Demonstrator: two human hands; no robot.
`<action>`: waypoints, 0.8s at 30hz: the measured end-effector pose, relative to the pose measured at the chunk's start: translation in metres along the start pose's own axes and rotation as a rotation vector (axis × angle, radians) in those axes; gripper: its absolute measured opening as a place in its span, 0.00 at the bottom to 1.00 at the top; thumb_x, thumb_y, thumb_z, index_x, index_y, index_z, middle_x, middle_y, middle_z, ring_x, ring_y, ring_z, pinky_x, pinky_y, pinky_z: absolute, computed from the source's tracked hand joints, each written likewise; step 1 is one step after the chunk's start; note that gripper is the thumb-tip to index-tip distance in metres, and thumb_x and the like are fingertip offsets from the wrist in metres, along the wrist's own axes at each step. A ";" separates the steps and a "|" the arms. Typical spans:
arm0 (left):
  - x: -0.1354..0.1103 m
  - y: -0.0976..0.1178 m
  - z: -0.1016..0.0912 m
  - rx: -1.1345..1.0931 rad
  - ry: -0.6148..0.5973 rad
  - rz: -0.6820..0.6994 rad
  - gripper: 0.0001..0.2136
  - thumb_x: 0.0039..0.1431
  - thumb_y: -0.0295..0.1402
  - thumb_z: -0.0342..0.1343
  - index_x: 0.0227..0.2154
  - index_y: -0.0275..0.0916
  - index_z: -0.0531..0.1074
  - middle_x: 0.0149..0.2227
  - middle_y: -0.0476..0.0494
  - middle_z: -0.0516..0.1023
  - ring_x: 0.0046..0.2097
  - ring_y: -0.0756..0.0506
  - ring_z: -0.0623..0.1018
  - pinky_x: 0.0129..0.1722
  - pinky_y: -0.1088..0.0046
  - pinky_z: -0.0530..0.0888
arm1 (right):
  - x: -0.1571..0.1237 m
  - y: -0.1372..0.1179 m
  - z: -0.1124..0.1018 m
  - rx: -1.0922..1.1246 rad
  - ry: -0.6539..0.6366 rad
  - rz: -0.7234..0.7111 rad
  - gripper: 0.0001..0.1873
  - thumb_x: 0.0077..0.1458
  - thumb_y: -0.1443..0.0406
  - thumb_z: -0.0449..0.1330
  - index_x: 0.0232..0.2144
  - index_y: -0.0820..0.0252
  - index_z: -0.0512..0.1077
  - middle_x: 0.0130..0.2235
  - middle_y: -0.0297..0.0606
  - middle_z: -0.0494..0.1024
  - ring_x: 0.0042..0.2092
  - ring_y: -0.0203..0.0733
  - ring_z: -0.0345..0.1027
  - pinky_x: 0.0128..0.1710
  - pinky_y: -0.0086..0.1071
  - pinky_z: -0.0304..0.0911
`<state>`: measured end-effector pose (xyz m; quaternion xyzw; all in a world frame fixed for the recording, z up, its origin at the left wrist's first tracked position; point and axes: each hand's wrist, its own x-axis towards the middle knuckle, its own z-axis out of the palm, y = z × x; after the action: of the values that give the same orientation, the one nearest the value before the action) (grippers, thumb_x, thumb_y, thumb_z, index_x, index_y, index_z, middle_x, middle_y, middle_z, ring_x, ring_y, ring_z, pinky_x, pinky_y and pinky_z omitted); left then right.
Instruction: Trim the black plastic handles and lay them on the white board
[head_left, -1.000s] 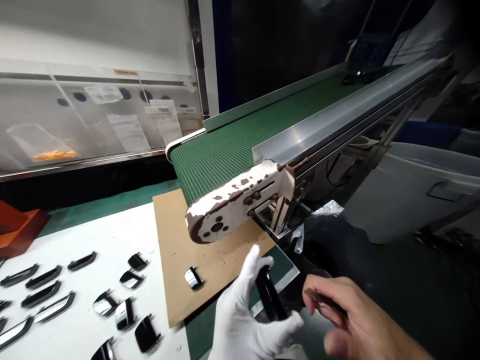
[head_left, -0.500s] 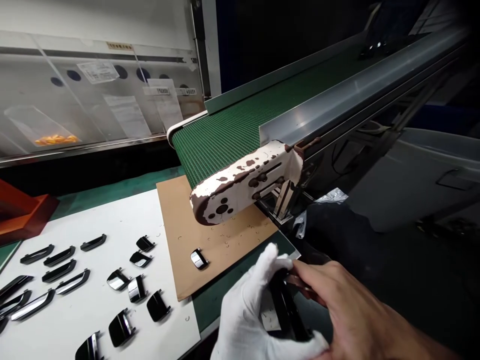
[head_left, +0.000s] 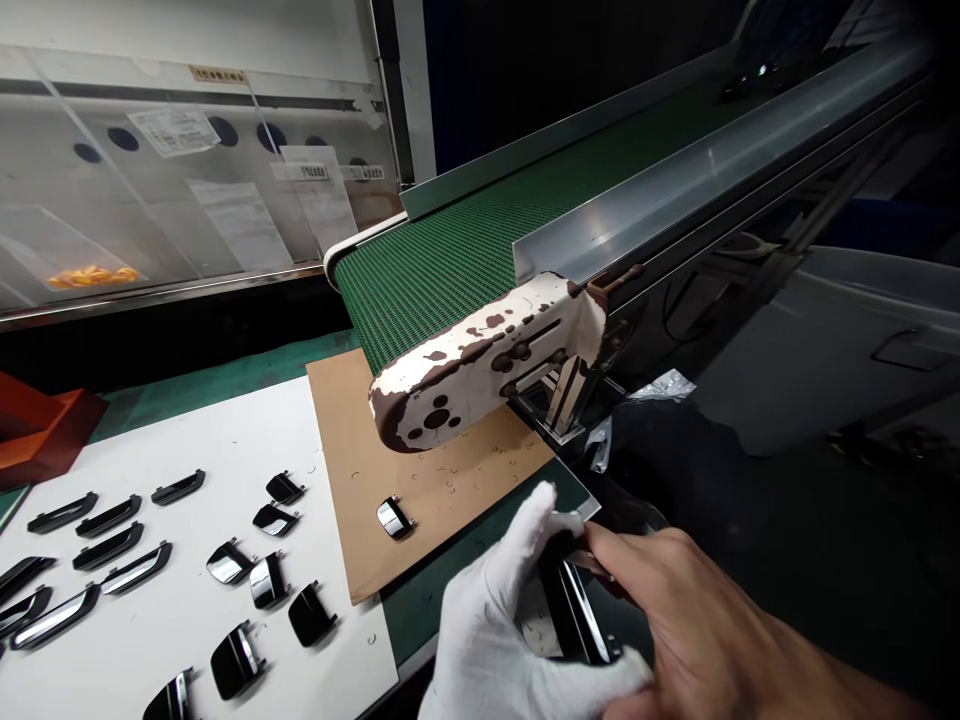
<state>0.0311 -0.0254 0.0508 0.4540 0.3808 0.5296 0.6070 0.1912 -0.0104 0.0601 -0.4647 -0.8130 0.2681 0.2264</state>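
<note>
My left hand (head_left: 502,630), in a white glove, is closed around a long glossy black plastic part (head_left: 577,620) at the bottom of the view, just off the table's near edge. My bare right hand (head_left: 690,620) reaches in from the right and pinches the top end of that same part, its fingertips against my gloved thumb. On the white sheet (head_left: 180,560) to the left lie several long black handle-shaped pieces (head_left: 112,545) and several short shiny black caps (head_left: 266,580). One more cap (head_left: 392,517) lies alone on the brown cardboard (head_left: 420,490).
A green conveyor belt (head_left: 465,260) with metal side rails slopes up to the right; its worn white end bracket (head_left: 480,360) overhangs the cardboard. A clear-fronted cabinet (head_left: 172,200) stands behind the table, an orange tray (head_left: 37,430) at far left, a grey bin (head_left: 840,340) at right.
My right hand has come in from the right and closed on the black part's top end. My gloved left hand kept its hold. The view tilted down and left a little.
</note>
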 end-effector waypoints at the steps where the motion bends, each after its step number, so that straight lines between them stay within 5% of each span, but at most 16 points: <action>1: 0.000 -0.001 0.000 -0.016 0.007 -0.004 0.33 0.35 0.21 0.70 0.51 0.42 0.73 0.45 0.48 0.80 0.46 0.40 0.80 0.51 0.70 0.77 | 0.001 0.001 0.000 0.007 -0.002 -0.003 0.43 0.40 0.26 0.42 0.28 0.57 0.68 0.22 0.36 0.72 0.22 0.40 0.65 0.22 0.32 0.56; 9: -0.002 -0.012 -0.002 -0.039 0.065 -0.047 0.33 0.35 0.31 0.74 0.49 0.40 0.73 0.44 0.47 0.80 0.47 0.41 0.79 0.51 0.73 0.76 | 0.003 0.005 0.008 -0.022 0.041 -0.025 0.45 0.41 0.26 0.38 0.28 0.58 0.68 0.23 0.38 0.74 0.22 0.44 0.68 0.22 0.34 0.54; 24: -0.001 -0.016 -0.005 0.058 0.045 -0.105 0.35 0.34 0.29 0.72 0.51 0.38 0.72 0.46 0.44 0.79 0.48 0.38 0.79 0.51 0.71 0.76 | 0.000 0.009 0.013 -0.215 0.189 -0.173 0.41 0.49 0.30 0.33 0.21 0.57 0.62 0.17 0.36 0.69 0.17 0.39 0.63 0.18 0.34 0.50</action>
<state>0.0305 -0.0258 0.0342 0.4387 0.4328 0.4961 0.6116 0.1885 -0.0093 0.0442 -0.4376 -0.8490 0.1141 0.2733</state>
